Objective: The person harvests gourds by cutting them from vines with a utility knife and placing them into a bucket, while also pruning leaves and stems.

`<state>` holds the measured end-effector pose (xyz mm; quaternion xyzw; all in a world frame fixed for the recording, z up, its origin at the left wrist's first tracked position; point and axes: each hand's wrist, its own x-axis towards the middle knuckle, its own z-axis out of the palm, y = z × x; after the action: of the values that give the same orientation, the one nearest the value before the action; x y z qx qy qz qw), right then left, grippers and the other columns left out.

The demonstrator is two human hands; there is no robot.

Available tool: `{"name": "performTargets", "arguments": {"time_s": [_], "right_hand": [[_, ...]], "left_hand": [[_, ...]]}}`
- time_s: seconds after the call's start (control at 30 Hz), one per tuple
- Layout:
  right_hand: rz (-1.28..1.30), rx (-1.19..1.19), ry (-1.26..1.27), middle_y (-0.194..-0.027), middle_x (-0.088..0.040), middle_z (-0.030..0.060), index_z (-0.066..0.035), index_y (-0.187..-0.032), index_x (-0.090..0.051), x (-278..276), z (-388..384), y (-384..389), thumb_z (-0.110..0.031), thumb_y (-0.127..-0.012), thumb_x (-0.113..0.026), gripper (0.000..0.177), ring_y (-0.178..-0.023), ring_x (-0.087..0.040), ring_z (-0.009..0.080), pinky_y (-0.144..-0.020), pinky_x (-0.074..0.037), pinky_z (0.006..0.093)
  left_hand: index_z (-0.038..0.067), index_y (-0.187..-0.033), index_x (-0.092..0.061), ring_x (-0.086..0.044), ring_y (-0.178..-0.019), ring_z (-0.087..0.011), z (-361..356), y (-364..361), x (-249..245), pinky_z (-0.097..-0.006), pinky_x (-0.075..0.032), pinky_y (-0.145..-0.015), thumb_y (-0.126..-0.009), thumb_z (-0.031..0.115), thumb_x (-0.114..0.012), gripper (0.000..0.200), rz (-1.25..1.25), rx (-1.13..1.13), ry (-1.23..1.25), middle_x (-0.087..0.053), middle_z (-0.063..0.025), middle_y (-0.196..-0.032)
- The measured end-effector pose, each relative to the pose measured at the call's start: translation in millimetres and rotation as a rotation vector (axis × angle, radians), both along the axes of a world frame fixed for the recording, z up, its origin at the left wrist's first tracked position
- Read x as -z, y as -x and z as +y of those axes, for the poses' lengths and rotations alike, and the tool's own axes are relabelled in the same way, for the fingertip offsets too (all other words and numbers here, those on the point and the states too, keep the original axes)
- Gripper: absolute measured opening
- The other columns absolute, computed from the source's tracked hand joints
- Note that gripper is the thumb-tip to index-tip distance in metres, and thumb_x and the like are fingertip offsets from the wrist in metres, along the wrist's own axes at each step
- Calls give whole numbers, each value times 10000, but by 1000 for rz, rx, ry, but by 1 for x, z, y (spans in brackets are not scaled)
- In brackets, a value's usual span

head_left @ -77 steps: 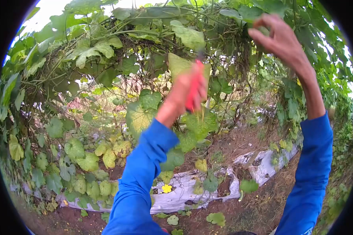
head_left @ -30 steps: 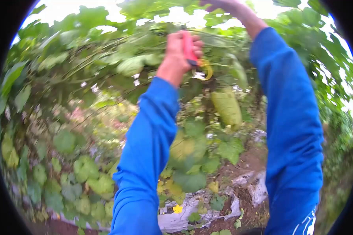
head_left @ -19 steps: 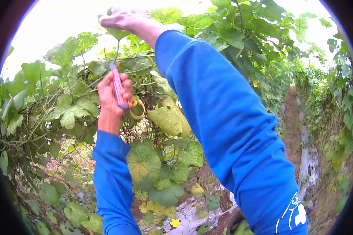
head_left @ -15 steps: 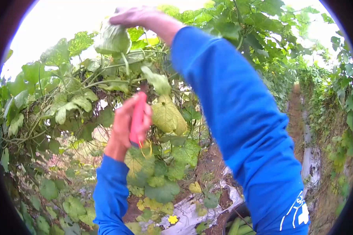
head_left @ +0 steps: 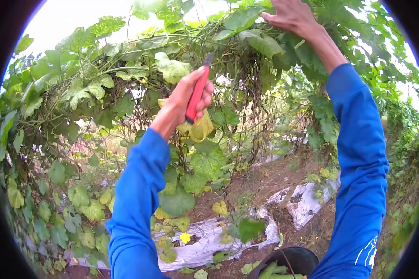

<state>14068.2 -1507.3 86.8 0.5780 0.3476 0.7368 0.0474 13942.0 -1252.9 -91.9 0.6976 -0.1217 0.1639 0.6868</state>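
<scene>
In my left hand (head_left: 176,103), wrapped by the fingers, is a red-handled utility knife (head_left: 198,94) with its dark tip pointing up. It sits in front of the hanging vines, close to a pale curled leaf (head_left: 171,68). Up at the top edge, my right hand (head_left: 297,17) reaches against the leafy canopy (head_left: 263,43). Its thumb is spread out to the left and the fingertips run out of frame. I see nothing held in it.
A dark bucket (head_left: 307,257) holding several long green vegetables (head_left: 275,269) stands on the ground below. Torn whitish plastic sheeting (head_left: 205,255) covers part of the soil. A yellow flower (head_left: 185,237) shows low in the vines. Dense foliage lines the right side.
My right hand has left the large leaf at upper left and moved right along the canopy. My left hand, still gripping the knife, has risen and shifted right. The bucket shows more fully.
</scene>
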Motion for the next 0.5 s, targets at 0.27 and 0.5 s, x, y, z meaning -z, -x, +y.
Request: {"name": "performTargets", "arguments": {"time_s": [0.27, 0.5], "right_hand": [[158, -73, 217, -995, -630, 175, -24, -1088, -584, 10, 12, -45, -295, -797, -623, 399, -946, -629, 326, -823, -517, 461], [425, -173, 84, -722, -600, 184, 36, -869, -592, 7, -39, -66, -246, -806, -579, 290, -620, -604, 289, -643, -534, 415]], "left_hand": [[11, -836, -542, -382, -374, -118, -32, -112, -64, -260, -348, -306, -981, 380, -367, 433, -18, 112, 320, -490, -44, -557], [-2, -793, -577, -463, -329, -137, -93, -133, -6, -251, -379, -280, -960, 403, -439, 459, 169, 365, -80, -589, -94, -582]]}}
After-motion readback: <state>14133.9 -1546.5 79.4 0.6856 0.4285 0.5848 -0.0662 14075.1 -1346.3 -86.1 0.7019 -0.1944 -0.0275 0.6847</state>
